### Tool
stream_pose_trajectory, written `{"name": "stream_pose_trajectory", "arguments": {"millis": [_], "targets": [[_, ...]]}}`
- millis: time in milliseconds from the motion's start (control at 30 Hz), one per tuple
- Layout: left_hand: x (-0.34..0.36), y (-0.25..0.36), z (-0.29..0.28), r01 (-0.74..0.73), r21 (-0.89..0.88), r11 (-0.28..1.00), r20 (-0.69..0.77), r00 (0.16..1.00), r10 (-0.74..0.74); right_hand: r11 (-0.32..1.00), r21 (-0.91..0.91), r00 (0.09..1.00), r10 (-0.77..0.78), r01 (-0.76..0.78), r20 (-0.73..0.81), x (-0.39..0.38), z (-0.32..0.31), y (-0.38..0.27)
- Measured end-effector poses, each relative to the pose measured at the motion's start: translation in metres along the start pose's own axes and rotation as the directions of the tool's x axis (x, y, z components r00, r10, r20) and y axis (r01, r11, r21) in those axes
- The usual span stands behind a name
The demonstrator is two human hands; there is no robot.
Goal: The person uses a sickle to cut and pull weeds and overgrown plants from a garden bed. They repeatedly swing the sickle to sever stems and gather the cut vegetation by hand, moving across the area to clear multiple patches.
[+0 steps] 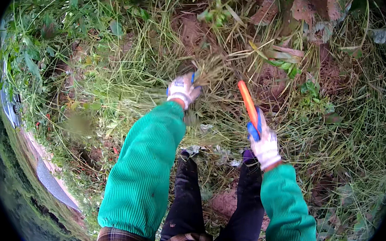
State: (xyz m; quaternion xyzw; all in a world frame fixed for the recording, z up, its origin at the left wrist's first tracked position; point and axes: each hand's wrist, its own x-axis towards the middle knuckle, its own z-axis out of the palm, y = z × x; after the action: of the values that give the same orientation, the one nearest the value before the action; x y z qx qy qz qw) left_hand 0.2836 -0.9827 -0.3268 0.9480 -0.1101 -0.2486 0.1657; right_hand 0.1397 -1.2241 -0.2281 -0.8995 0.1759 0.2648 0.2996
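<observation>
My left hand (183, 90), in a white glove with blue on its palm side, is closed around a tuft of grass (212, 72). That tuft is smeared by motion. My right hand (265, 143), gloved the same way, grips the orange handle of a sickle (247, 102). The handle slants up and to the left, away from me. Its thin dark blade is mostly lost among the stems beyond the left hand's fingertips. Cut-looking, flattened grass stems lie around both hands.
My dark-trousered legs (189, 204) and shoes stand in the grass below the hands. Leafy weeds (35, 49) grow at left. Brown dried leaves (306, 10) lie at the far right, with bare reddish soil (273, 82) between stems. A car (11, 103) and a grey paved strip (52, 181) show at the left rim.
</observation>
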Motion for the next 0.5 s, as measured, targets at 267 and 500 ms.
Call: {"name": "stream_pose_trajectory", "arguments": {"millis": [267,500], "targets": [[-0.156,-0.005,0.072,0.025,0.139,0.99,0.618,0.779,-0.106,0.954,0.026,0.943,-0.293,0.3,-0.158,-0.041,-0.04,-0.033],[-0.152,0.001,0.049,-0.13,0.106,0.986,0.523,0.85,0.056,0.869,-0.363,0.911,-0.398,0.336,-0.11,0.153,-0.005,-0.137]]}}
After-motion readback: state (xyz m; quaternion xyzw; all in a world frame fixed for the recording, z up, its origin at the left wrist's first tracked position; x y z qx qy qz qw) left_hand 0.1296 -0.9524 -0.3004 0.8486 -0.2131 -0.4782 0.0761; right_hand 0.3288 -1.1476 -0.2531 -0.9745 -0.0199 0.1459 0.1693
